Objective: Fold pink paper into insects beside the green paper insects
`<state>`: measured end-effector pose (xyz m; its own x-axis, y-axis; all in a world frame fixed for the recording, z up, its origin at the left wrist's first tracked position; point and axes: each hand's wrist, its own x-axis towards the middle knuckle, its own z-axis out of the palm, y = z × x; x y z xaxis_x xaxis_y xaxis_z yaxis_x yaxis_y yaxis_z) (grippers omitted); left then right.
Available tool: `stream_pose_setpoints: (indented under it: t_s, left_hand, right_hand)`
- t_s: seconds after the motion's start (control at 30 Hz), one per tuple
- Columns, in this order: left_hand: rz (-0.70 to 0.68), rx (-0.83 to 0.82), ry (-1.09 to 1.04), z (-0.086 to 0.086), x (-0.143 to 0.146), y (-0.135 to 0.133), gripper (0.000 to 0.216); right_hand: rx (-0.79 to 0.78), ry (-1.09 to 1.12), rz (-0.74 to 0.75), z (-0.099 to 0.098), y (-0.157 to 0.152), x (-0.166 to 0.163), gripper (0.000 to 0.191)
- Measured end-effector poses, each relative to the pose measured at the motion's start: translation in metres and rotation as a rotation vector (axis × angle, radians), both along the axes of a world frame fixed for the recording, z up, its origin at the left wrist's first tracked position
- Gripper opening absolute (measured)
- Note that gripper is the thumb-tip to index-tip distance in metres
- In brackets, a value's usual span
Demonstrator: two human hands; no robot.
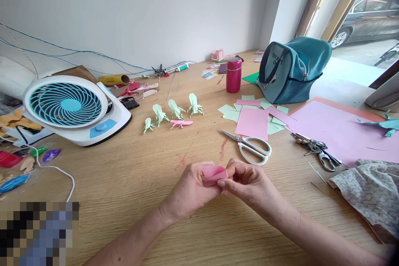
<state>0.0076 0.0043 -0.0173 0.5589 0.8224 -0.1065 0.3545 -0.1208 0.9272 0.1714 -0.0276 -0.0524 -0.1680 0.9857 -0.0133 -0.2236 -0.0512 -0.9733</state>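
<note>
Left hand: the person's left hand point(190, 187) gripped the near end of a folded piece of pink paper point(213, 174) between thumb and curled fingers.
Right hand: the right hand point(251, 179) pinched the paper's other end between thumb and fingertips.
Pink paper: I saw it held between both hands, bent into an open fold, above the wooden table point(124, 187).
Scissors: just beyond the right hand lay white-handled scissors point(241, 140), blades apart, tips pointing away to the left.
Figures: past the hands stood four pale green folded figures point(160, 114) in a slanting row, a pink folded figure point(181, 124) near them.
Cut sheets: behind the scissors, a pink rectangle point(252, 121) lay over scattered pale green pieces point(229, 113).
Right side: a bunch of keys point(313, 144) rested by a large pink sheet point(336, 126).
Farther off: a dark pink bottle point(233, 77) stood near a teal bag point(277, 79).
Left side: a white fan point(71, 104) tilted its blue grille upward.
</note>
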Motion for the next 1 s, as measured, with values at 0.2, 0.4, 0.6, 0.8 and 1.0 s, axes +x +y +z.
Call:
stream_pose_setpoints:
  t_s: [0.2,0.4,0.6,0.8,1.0]
  left_hand:
    - [-0.005,-0.029,-0.002,0.002,-0.001,0.001,0.036]
    - [-0.026,-0.023,0.016,-0.001,-0.002,0.001,0.034]
    - [-0.062,0.057,0.013,-0.005,-0.001,0.002,0.030]
    - [-0.064,0.027,-0.017,-0.005,0.000,0.001,0.026]
    - [-0.050,0.011,-0.015,-0.007,0.001,0.001,0.021]
  right_hand:
    - [0.045,-0.001,0.000,0.008,0.001,0.001,0.027]
    - [0.085,-0.095,-0.046,0.007,-0.001,0.004,0.024]
    - [0.103,-0.098,-0.057,0.010,-0.001,0.006,0.026]
    - [0.023,0.052,-0.049,0.016,0.000,0.004,0.027]
    - [-0.061,0.118,-0.030,0.022,0.001,0.004,0.033]
